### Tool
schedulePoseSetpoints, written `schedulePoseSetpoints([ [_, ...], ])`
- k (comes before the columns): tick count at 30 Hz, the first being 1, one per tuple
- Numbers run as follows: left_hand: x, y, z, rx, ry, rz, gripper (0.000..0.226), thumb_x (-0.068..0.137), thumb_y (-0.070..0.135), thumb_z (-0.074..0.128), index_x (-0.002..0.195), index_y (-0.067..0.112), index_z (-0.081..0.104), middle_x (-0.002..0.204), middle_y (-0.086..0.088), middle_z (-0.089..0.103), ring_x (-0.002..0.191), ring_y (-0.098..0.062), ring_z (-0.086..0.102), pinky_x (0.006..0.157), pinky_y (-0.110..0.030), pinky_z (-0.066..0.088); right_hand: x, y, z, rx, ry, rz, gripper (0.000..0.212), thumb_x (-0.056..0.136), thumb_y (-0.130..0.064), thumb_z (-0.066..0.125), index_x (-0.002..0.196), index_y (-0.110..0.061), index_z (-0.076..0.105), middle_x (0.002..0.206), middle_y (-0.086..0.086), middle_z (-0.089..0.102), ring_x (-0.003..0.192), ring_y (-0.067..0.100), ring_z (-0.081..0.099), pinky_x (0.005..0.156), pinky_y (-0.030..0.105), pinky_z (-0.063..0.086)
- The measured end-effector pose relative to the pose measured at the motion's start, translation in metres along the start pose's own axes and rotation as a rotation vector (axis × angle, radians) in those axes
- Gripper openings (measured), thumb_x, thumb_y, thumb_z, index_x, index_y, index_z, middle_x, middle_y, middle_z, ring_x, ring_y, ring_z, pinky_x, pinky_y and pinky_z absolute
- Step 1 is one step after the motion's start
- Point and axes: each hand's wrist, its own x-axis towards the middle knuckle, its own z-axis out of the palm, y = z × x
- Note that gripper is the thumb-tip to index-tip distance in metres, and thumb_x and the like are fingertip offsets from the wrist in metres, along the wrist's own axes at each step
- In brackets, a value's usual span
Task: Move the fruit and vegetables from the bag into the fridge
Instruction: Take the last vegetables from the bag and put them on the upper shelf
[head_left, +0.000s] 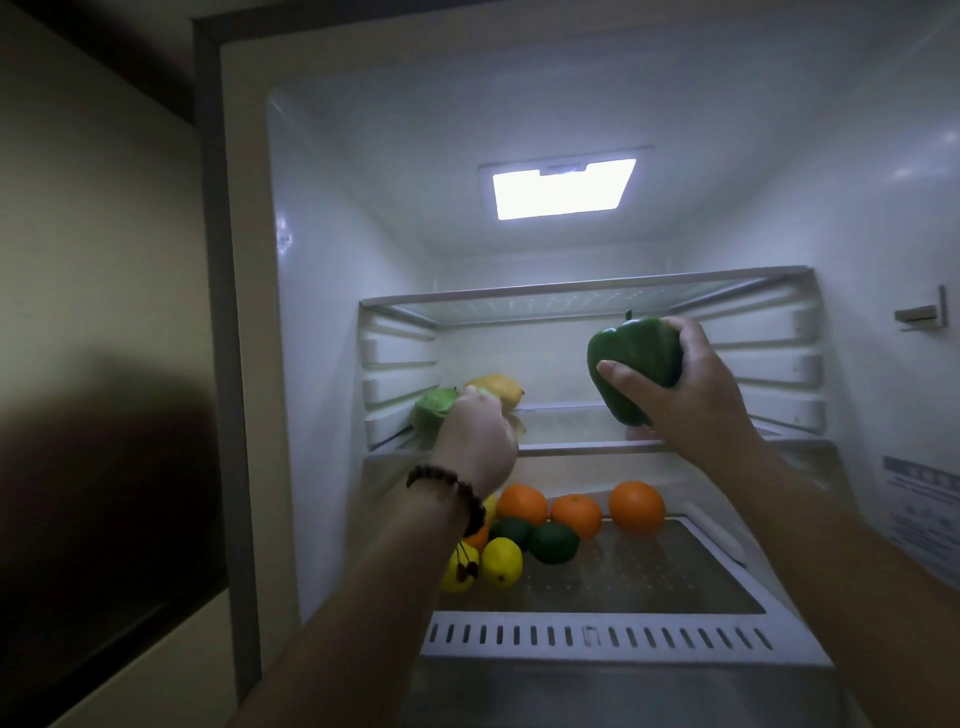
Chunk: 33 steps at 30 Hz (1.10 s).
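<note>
Right hand (670, 395) is gripping a green pepper (631, 364); left hand (475, 441), grip unclear, is touching a cabbage (431, 410) beside a lemon (498, 389); oranges (636, 506) are lying below.

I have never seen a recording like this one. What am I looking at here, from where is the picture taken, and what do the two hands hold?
There is no machine here. A person wears a camera on the head, so this one picture looks forward and down along both arms into an open fridge.

The right hand grips a green pepper and holds it in the air above the middle shelf. The left hand, with a bead bracelet on its wrist, reaches to the left end of that shelf, at a leafy green vegetable and a lemon. Whether it grips either one is hidden behind the hand.

On the lower shelf lie three oranges, two limes and some lemons. The bag is not in view.
</note>
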Motion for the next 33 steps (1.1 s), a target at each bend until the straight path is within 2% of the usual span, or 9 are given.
schedulePoseSetpoints([
  [2, 0.007, -0.002, -0.005, 0.036, -0.105, -0.031, 0.025, 0.093, 0.006, 0.04, 0.111, -0.004, 0.054, 0.122, -0.024, 0.051, 0.111, -0.035, 0.05, 0.084, -0.032, 0.04, 0.001, -0.001, 0.001, 0.013, -0.016, 0.013, 0.059, 0.076, -0.034, 0.074, 0.124, -0.02, 0.043, 0.104, 0.0, 0.052, 0.091, 0.017, 0.055, 0.076, 0.035, 0.054],
  [4, 0.012, -0.006, -0.004, 0.058, -0.187, -0.069, 0.029, 0.096, 0.009, 0.037, 0.117, -0.006, 0.051, 0.133, -0.026, 0.043, 0.124, -0.034, 0.043, 0.095, -0.033, 0.037, 0.002, 0.0, 0.002, 0.02, -0.053, 0.03, 0.06, 0.076, -0.035, 0.074, 0.124, -0.02, 0.043, 0.106, 0.001, 0.052, 0.094, 0.018, 0.055, 0.077, 0.038, 0.055],
  [8, 0.007, -0.006, 0.0, 0.059, -0.233, 0.029, 0.045, 0.1, 0.033, 0.033, 0.129, 0.003, 0.046, 0.147, -0.017, 0.028, 0.128, -0.027, 0.039, 0.106, -0.036, 0.03, 0.002, 0.005, 0.004, 0.027, -0.139, 0.087, 0.065, 0.075, -0.039, 0.073, 0.127, -0.021, 0.039, 0.113, 0.002, 0.05, 0.101, 0.022, 0.055, 0.08, 0.041, 0.057],
  [12, -0.007, -0.015, 0.007, 0.12, -0.036, 0.235, 0.051, 0.098, 0.041, 0.034, 0.14, 0.013, 0.037, 0.147, -0.01, 0.035, 0.138, -0.022, 0.025, 0.117, -0.043, 0.012, 0.003, 0.011, 0.003, 0.044, -0.153, 0.132, 0.066, 0.075, -0.038, 0.073, 0.129, -0.022, 0.037, 0.117, 0.003, 0.046, 0.104, 0.023, 0.054, 0.08, 0.041, 0.057],
  [17, -0.025, -0.009, 0.016, 0.129, 0.181, 0.371, 0.057, 0.09, 0.053, 0.032, 0.132, 0.018, 0.049, 0.131, -0.006, 0.054, 0.123, -0.023, 0.044, 0.108, -0.04, 0.03, 0.017, 0.014, -0.006, 0.163, -0.101, 0.205, 0.061, 0.076, -0.03, 0.075, 0.125, -0.024, 0.039, 0.121, 0.005, 0.046, 0.105, 0.023, 0.053, 0.08, 0.036, 0.054],
  [19, -0.028, -0.001, 0.021, 0.139, 0.192, 0.403, 0.063, 0.088, 0.058, 0.027, 0.133, 0.021, 0.048, 0.13, -0.004, 0.054, 0.122, -0.022, 0.044, 0.107, -0.04, 0.029, 0.041, 0.019, -0.014, 0.197, -0.053, 0.273, 0.063, 0.072, -0.028, 0.077, 0.124, -0.024, 0.041, 0.123, 0.006, 0.046, 0.11, 0.026, 0.051, 0.088, 0.043, 0.052],
  [24, -0.024, 0.001, 0.041, 0.263, 0.058, 0.339, 0.061, 0.089, 0.066, 0.023, 0.139, 0.033, 0.032, 0.14, 0.006, 0.043, 0.13, -0.017, 0.034, 0.11, -0.048, 0.021, 0.092, 0.03, -0.008, -0.125, -0.129, 0.329, 0.068, 0.068, -0.037, 0.08, 0.123, -0.018, 0.045, 0.118, 0.007, 0.051, 0.108, 0.026, 0.051, 0.096, 0.043, 0.046],
  [29, -0.024, 0.0, 0.04, 0.272, 0.057, 0.333, 0.054, 0.087, 0.066, 0.023, 0.126, 0.035, 0.043, 0.114, 0.008, 0.056, 0.105, -0.017, 0.05, 0.091, -0.041, 0.035, 0.112, 0.057, 0.022, -0.432, -0.295, 0.301, 0.064, 0.067, -0.043, 0.08, 0.114, -0.013, 0.049, 0.109, 0.007, 0.054, 0.099, 0.024, 0.054, 0.086, 0.038, 0.049],
  [33, -0.024, -0.001, 0.04, 0.269, 0.074, 0.351, 0.045, 0.087, 0.063, 0.028, 0.117, 0.034, 0.044, 0.104, 0.006, 0.055, 0.096, -0.018, 0.05, 0.083, -0.039, 0.038, 0.133, 0.075, 0.041, -0.672, -0.473, 0.267, 0.067, 0.071, -0.046, 0.076, 0.123, -0.012, 0.049, 0.116, 0.007, 0.054, 0.098, 0.022, 0.051, 0.084, 0.031, 0.044],
])
